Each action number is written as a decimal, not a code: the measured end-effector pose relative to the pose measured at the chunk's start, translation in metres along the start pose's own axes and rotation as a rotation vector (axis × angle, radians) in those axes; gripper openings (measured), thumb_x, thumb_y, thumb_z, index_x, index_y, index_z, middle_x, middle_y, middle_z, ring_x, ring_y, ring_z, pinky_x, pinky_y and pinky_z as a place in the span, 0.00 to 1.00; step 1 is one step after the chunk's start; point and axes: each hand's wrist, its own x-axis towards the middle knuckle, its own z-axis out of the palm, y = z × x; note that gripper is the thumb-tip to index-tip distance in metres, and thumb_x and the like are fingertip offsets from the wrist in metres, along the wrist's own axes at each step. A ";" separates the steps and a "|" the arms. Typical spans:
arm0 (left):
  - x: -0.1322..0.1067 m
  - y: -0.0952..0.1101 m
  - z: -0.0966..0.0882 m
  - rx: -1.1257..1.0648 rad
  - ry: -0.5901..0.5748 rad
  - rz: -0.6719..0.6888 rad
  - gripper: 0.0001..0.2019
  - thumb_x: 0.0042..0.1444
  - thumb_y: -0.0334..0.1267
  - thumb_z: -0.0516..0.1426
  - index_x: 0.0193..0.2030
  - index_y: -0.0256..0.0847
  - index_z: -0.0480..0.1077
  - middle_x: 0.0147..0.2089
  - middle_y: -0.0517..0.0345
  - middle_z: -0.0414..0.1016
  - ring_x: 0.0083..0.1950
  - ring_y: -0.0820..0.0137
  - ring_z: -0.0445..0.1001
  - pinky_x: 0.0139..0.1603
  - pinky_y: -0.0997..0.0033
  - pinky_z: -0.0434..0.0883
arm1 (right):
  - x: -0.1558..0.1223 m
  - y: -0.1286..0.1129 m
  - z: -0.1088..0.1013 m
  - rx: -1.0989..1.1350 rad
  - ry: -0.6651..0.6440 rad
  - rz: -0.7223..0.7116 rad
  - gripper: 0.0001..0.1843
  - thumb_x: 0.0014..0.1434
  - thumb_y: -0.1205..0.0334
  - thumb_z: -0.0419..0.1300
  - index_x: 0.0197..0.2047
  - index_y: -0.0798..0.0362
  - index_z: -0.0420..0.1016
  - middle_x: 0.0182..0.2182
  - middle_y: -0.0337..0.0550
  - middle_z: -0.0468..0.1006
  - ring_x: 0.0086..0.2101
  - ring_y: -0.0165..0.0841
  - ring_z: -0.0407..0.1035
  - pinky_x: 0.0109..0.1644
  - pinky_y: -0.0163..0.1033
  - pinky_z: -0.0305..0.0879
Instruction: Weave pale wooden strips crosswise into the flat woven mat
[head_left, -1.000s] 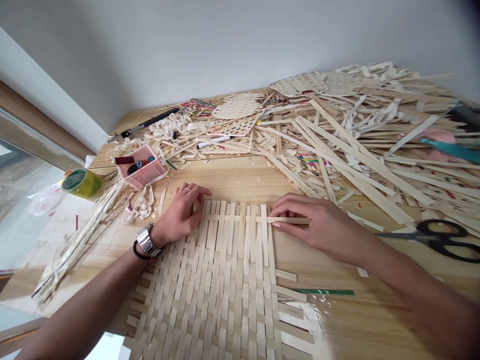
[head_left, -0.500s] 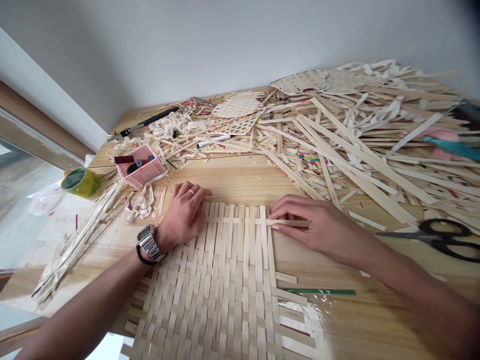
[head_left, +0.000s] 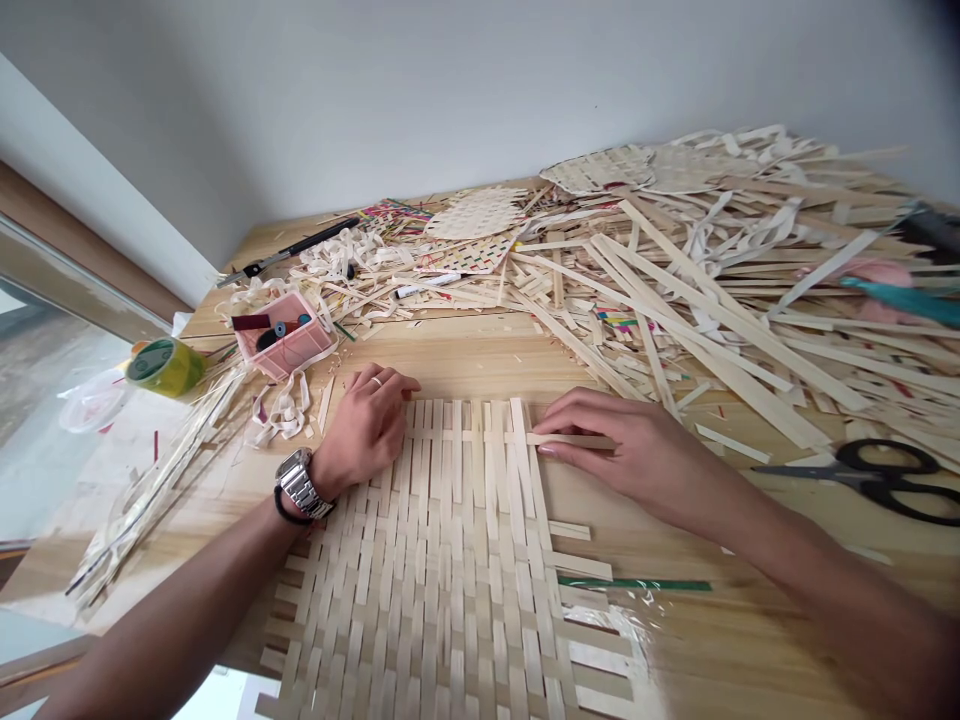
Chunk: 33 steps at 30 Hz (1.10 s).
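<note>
A mat (head_left: 442, 570) of pale flat strips in an over-under weave lies in front of me, its crosswise ends sticking out at both sides. My right hand (head_left: 607, 430) pinches the right end of a thin crosswise strip (head_left: 574, 440) between thumb and fingers. This strip passes through the upright strips near the mat's far edge. At the far left corner rests my left hand (head_left: 367, 425), fingers curled and closed against the mat's edge. What its fingertips hold, if anything, is hidden.
Black-handled scissors (head_left: 877, 475) lie at the right. Loose strips (head_left: 720, 320) pile up along the wall. On the left are a pink basket (head_left: 292, 345) with thread spools, a yellow tape roll (head_left: 165, 368) and a strip bundle (head_left: 165, 470). A green strip (head_left: 637, 584) lies beside the mat.
The mat's far end has shifted slightly left and away from me, with the right hand and the pinched strip moving a little left too. The left hand stays nearly in place.
</note>
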 end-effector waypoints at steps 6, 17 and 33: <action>0.001 -0.001 -0.002 -0.068 0.020 -0.008 0.13 0.63 0.29 0.51 0.50 0.39 0.72 0.43 0.51 0.78 0.47 0.57 0.71 0.52 0.54 0.69 | -0.002 0.001 0.004 0.007 0.001 -0.016 0.10 0.73 0.52 0.63 0.45 0.47 0.83 0.41 0.45 0.84 0.40 0.36 0.80 0.44 0.43 0.78; 0.001 0.001 -0.001 -0.092 0.064 -0.004 0.12 0.63 0.28 0.50 0.47 0.40 0.72 0.42 0.53 0.79 0.46 0.60 0.73 0.51 0.57 0.70 | -0.005 -0.003 0.009 0.009 -0.044 -0.048 0.16 0.74 0.56 0.63 0.61 0.43 0.82 0.48 0.45 0.83 0.45 0.36 0.81 0.52 0.45 0.78; 0.002 -0.003 -0.020 -0.169 -0.085 -0.042 0.15 0.69 0.37 0.56 0.60 0.40 0.73 0.58 0.50 0.80 0.60 0.57 0.74 0.66 0.53 0.69 | -0.006 0.014 -0.006 -0.124 -0.067 -0.053 0.14 0.74 0.56 0.61 0.54 0.44 0.87 0.44 0.46 0.81 0.41 0.37 0.79 0.46 0.45 0.75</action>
